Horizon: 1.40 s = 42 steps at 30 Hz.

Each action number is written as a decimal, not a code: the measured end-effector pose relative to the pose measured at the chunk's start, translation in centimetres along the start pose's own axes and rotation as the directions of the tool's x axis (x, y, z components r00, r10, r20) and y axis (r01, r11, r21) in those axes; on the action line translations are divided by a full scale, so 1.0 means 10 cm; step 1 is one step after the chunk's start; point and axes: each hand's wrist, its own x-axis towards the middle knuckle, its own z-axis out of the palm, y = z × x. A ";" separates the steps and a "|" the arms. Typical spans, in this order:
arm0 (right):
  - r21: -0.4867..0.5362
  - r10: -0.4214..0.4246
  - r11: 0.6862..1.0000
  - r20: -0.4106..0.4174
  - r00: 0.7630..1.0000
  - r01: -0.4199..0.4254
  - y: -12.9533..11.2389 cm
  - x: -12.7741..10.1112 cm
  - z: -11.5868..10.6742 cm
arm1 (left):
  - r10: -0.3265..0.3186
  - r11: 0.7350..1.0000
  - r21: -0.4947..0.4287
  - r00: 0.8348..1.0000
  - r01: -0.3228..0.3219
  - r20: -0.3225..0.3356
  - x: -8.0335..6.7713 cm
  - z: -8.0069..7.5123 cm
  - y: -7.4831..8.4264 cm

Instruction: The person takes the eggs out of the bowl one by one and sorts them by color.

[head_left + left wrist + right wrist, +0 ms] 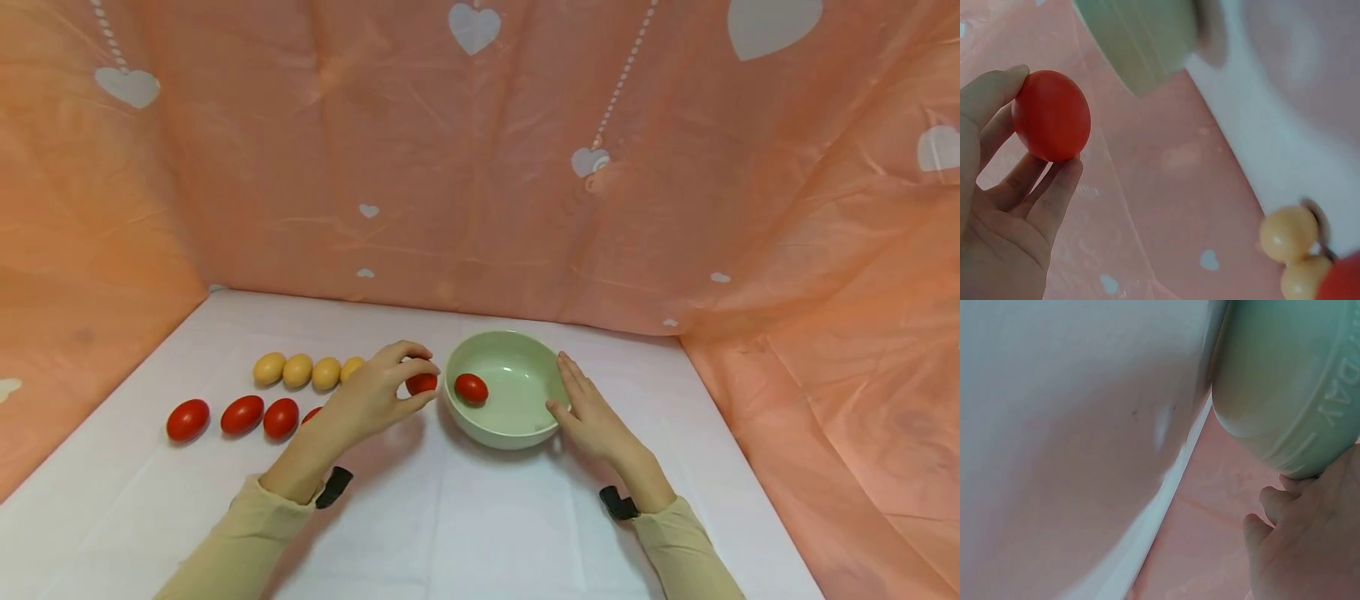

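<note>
- Left hand (375, 392): fingers and thumb curled round a red egg (422, 383), pinching it at the fingertips. The left wrist view confirms the hold: thumb on top, fingers (1054, 194) under the egg (1051, 115).
- Held egg position: just left of the green bowl (525, 433), close to its rim, above the worktop (465, 525). It is outside the bowl.
- Right hand (592, 417): fingers straight and relaxed, laid flat against the bowl's right outer wall, thumb at the lower rim. It pinches nothing. In the right wrist view the hand (1310, 537) touches the underside edge of the bowl (1279, 375).
- Bowl contents: one red egg (471, 388) lying on the left part of its floor.
- Worktop, left of the hand: a row of yellow eggs (297, 371), four visible, the last partly hidden by the left hand.
- Nearer row: red eggs (242, 414), three in full view, a fourth mostly hidden behind the left wrist.
- Surroundings: white cover on the worktop; pink sheeting with white hearts (474, 27) on three sides.
- Both forearms in pale yellow sleeves (247, 542), a dark strap at each wrist.
</note>
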 end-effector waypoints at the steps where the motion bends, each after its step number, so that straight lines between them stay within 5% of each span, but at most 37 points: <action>1: 0.000 -0.002 1.000 -0.003 1.000 0.002 0.00 0.00 0.00 | 0.004 1.000 0.012 1.000 -0.004 0.010 -0.03 -0.01 -0.02; 10: 0.011 0.001 1.000 -0.002 1.000 -0.001 0.01 0.00 0.00 | -0.063 0.997 0.045 0.982 0.056 0.176 -0.26 -0.15 -0.17; 17: 0.014 -0.007 1.000 -0.002 1.000 0.007 0.01 0.01 0.01 | -0.085 0.996 0.032 0.966 0.079 0.243 -0.42 -0.20 -0.35; 24: 0.008 -0.005 1.000 -0.001 1.000 0.005 0.00 0.01 0.00 | -0.161 0.987 0.037 0.926 0.158 0.342 -0.54 -0.26 -0.46; 30: 0.004 -0.004 1.000 -0.006 1.000 0.004 0.00 0.01 -0.01 | -0.210 0.977 0.052 0.904 0.206 0.373 -0.62 -0.31 -0.53; 42: 0.004 -0.003 1.000 -0.001 1.000 0.003 0.00 0.01 0.00 | -0.219 0.976 0.075 0.888 0.206 0.404 -0.68 -0.32 -0.64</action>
